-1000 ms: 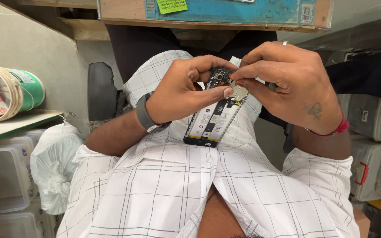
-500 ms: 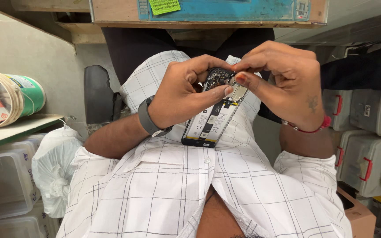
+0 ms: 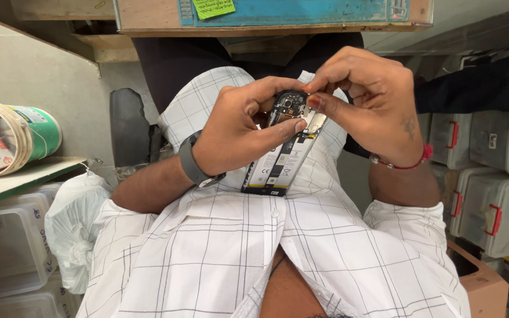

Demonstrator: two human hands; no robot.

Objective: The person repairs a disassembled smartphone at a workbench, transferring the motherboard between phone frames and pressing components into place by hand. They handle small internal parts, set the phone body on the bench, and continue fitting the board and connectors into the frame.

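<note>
Overhead, both hands grip a back-less black smartphone with exposed battery [image 3: 281, 159]: left hand [image 3: 240, 132] clasps its side, right hand [image 3: 363, 97] pinches its top; clear plastic storage bins [image 3: 490, 176] stack beside the right hand, beyond them a wooden tabletop [image 3: 266, 26].

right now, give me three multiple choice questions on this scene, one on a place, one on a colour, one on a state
1. Where is the opened phone?
A. over the lap
B. on a shelf
C. in a clear bin

2. What colour is the sticky note?
A. pink
B. green
C. white

3. How is the phone's back?
A. cover on
B. wrapped in plastic
C. open, battery showing

Answers: 1 A, the left hand and right hand hold it above the checked shirt. 2 B, it is bright green. 3 C, battery and circuit parts show.
</note>
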